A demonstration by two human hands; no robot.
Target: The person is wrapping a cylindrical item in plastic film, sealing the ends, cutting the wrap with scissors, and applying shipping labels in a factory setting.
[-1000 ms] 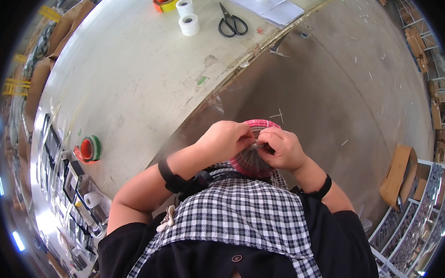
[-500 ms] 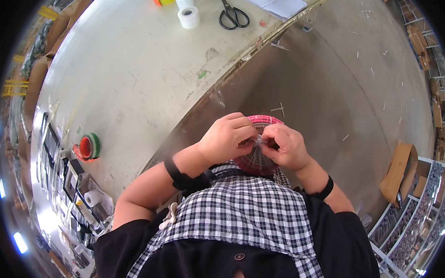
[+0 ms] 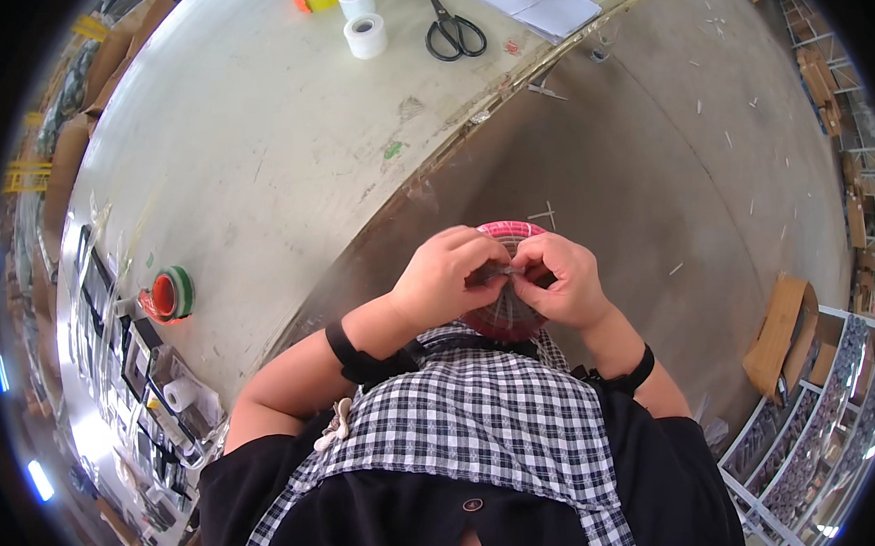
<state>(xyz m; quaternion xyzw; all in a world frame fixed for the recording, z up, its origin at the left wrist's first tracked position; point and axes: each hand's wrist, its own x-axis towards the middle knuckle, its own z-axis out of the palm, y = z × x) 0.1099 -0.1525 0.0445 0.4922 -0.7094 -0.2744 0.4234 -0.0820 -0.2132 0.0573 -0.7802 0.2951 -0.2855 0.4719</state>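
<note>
Fingertips (image 3: 497,282) of the left hand (image 3: 447,273) and of the right hand (image 3: 565,279) meet over the middle of a round pink-and-grey coil (image 3: 504,319), close together and almost touching. Both hands have thumb and forefinger closed in a pinch on clear film (image 3: 507,293), gathered to a small pucker there; the remaining fingers are curled in toward the palms. The coil lies beneath and between the two pinches, its pink rim showing beyond the fingers at the top and again below them, while the knuckles cover part of its left and right edges. It is in front of the person's body, just past the checked apron (image 3: 463,408), beside the table (image 3: 255,115) and over the floor (image 3: 649,186); whether it rests on the lap cannot be told. A black band circles each wrist. Well apart from the hands, at the far part of the table, are black-handled scissors (image 3: 456,40), two white rolls (image 3: 366,38) and sheets of paper (image 3: 543,13). A green and orange tape roll (image 3: 186,289) sits to the left, and a cardboard box (image 3: 780,341) stands to the right, near the shelving (image 3: 792,443).
</note>
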